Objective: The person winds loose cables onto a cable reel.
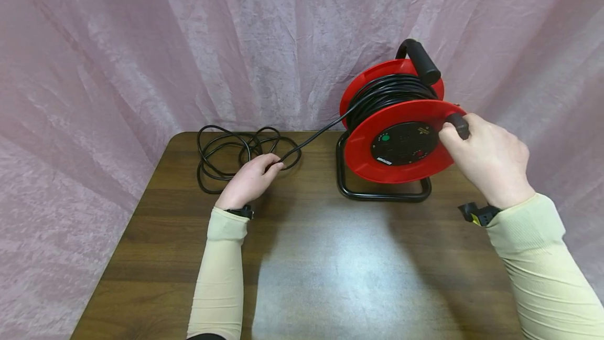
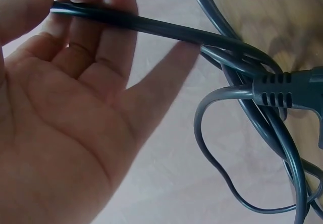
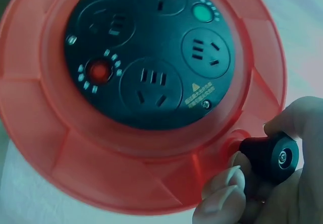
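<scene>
A red cable reel (image 1: 356, 153) stands on its black tube frame (image 1: 382, 197), with black cable (image 1: 325, 129) wound round its drum. From the drum the cable slants down to my left hand (image 1: 250, 180), where thumb and fingers pinch it; in the left wrist view the cable (image 2: 166, 31) crosses the fingers. My right hand (image 1: 500, 159) grips the black crank knob (image 3: 275, 158) near the rim of the front disc, fingers and thumb around it. Sockets, a green button (image 3: 203, 12) and a red button (image 3: 99, 71) sit on the disc's black centre panel.
Loose cable loops (image 1: 212, 159) lie on the wooden table (image 1: 155, 256) left of the reel, against the back edge. A black plug (image 2: 285, 89) shows among them. A pink curtain (image 1: 255, 41) hangs behind. The reel's carrying handle (image 1: 423, 62) juts up at the top.
</scene>
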